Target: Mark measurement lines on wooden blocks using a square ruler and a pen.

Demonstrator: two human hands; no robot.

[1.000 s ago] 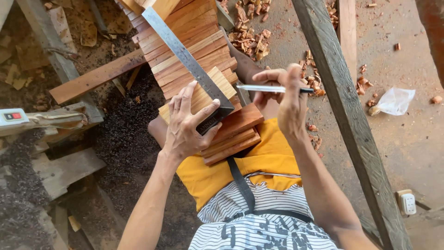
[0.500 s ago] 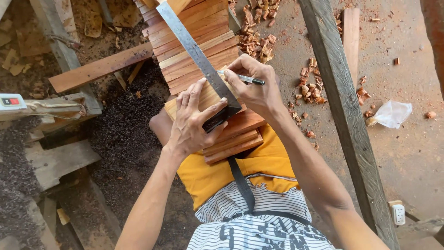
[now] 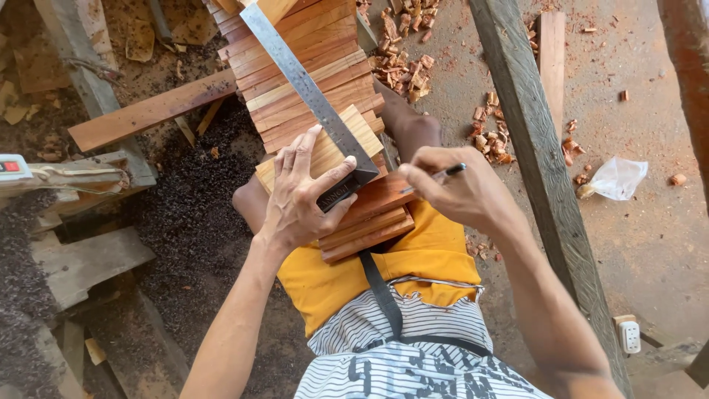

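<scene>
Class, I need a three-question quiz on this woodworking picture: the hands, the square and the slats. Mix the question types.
1. True or false: the left hand presses the metal try square flat on the wooden slats.
2. What does the right hand hold? A) chisel B) pen C) saw
3. Fill in: the slats rest across the person's ____.

Key: 1 true; 2 B; 3 lap.

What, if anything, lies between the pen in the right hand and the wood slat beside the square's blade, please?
Nothing visible does. The right hand holds the pen with its tip at the wood slat, beside the metal square that the left hand presses down.
</scene>
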